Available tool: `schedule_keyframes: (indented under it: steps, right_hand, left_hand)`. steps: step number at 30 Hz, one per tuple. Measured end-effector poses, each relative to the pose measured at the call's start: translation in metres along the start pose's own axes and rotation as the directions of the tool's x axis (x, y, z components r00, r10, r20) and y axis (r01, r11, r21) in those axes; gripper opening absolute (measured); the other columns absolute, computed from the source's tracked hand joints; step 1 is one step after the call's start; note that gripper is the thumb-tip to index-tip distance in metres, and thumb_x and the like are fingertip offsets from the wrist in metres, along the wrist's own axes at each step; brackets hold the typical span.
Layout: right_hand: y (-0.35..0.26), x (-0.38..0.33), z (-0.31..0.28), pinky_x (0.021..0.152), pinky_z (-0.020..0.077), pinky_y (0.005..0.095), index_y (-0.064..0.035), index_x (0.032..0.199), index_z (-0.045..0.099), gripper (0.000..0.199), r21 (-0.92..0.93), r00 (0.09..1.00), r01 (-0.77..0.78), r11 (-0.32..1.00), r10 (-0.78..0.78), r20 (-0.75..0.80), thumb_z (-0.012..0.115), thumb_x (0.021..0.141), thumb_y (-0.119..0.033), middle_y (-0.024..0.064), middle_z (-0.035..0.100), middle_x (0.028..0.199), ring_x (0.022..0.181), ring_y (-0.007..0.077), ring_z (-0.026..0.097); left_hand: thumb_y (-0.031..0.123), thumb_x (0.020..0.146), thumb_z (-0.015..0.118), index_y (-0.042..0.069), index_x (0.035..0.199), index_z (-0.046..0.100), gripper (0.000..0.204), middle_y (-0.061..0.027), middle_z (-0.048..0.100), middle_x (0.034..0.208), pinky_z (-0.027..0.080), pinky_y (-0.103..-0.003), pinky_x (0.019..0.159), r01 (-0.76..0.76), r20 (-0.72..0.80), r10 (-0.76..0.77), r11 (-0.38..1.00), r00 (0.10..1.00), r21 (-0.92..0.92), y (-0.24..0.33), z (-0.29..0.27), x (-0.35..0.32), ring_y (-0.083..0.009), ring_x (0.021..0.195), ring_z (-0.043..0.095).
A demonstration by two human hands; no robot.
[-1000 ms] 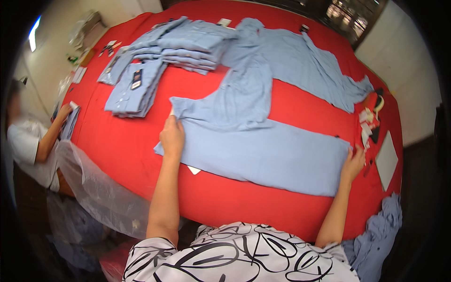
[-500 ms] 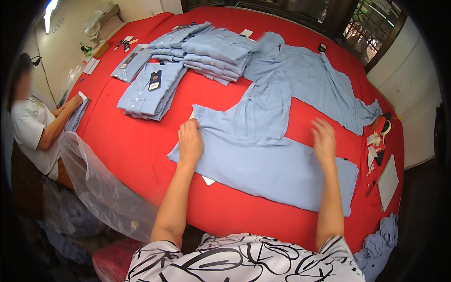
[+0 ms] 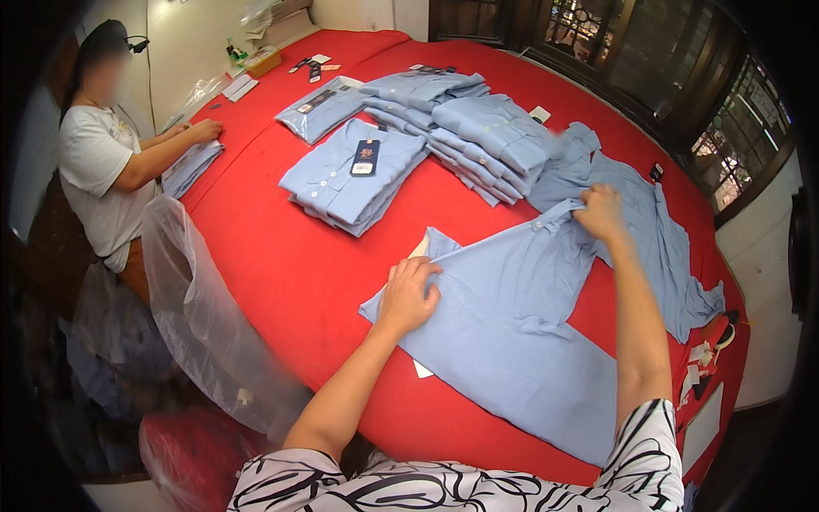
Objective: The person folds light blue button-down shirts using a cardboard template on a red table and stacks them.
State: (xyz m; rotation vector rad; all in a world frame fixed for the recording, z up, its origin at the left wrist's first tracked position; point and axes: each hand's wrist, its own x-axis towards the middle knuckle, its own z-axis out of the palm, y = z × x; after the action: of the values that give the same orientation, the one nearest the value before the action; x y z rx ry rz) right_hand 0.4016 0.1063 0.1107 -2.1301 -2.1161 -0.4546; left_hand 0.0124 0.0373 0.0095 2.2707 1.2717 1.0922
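Shirt mid-fold on the red table, both hands on it.
Left hand lies flat, fingers curled over the near edge of the light blue shirt, pinning it; right hand pinches the cuff end of the sleeve, likely to keep it taut. Folded stacks sit well apart, out of the way.

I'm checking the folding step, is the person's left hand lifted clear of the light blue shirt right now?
No, the left hand lies flat on the light blue shirt spread over the red table.
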Motion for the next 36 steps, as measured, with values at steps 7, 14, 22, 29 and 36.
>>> schedule_keyframes:
  steps: [7,14,22,29,36]
  right_hand:
    - [-0.063,-0.095,-0.114,0.074,0.0444,0.0416,-0.0009,0.096,0.053,0.027,0.599,0.99,0.086,0.796,0.0,-0.142,0.059,0.07,-0.002,0.0184,0.059,0.085,0.084,0.0393,0.055]
    - [-0.129,-0.289,-0.067,0.095,0.034,0.056,-0.0079,0.109,0.063,0.047,0.29,0.95,0.312,0.905,-0.303,-0.077,0.062,0.062,0.001,0.0118,0.054,0.102,0.097,0.0326,0.051]
    - [-0.153,-0.327,-0.038,0.105,0.0307,0.054,-0.0031,0.11,0.062,0.052,0.461,0.991,0.033,0.887,0.032,-0.132,0.056,0.06,0.005,0.019,0.05,0.129,0.119,0.0426,0.042]
    - [-0.15,-0.328,-0.034,0.108,0.0268,0.0577,-0.0043,0.103,0.066,0.043,0.459,0.989,0.015,0.888,0.055,-0.138,0.053,0.063,0.006,0.0134,0.057,0.124,0.122,0.0403,0.043]
    - [-0.152,-0.324,-0.049,0.111,0.0223,0.0623,-0.0118,0.097,0.073,0.03,0.295,0.966,0.189,0.937,-0.122,-0.23,0.056,0.076,0.001,0.0082,0.065,0.118,0.122,0.0375,0.046]
  left_hand:
    - [0.009,0.081,0.066,0.006,0.107,0.06,0.027,-0.0097,0.056,0.114,0.041,-0.04,0.093,0.076,0.002,-0.076,0.995,0.997,0.063,-0.006,0.001,-0.005,-0.0292,0.109,0.052]
    - [0.01,0.082,0.068,0.006,0.107,0.06,0.027,-0.0088,0.058,0.111,0.041,-0.04,0.091,0.055,-0.067,-0.054,0.998,0.996,0.012,-0.013,0.011,-0.003,-0.028,0.108,0.053]
    - [0.002,0.08,0.061,0.007,0.104,0.058,0.025,-0.008,0.058,0.115,0.041,-0.041,0.097,0.022,-0.113,-0.033,0.995,0.993,-0.099,-0.011,0.003,-0.007,-0.0288,0.114,0.053]
    - [-0.004,0.079,0.056,0.007,0.106,0.056,0.029,-0.0086,0.058,0.111,0.041,-0.041,0.095,0.083,-0.023,-0.086,0.99,0.996,-0.116,-0.013,0.002,-0.007,-0.0294,0.11,0.054]
    - [-0.008,0.079,0.054,0.008,0.1,0.058,0.027,-0.0084,0.057,0.104,0.042,-0.039,0.092,0.069,-0.074,-0.08,0.988,0.994,-0.139,-0.007,0.002,-0.006,-0.0283,0.105,0.055]
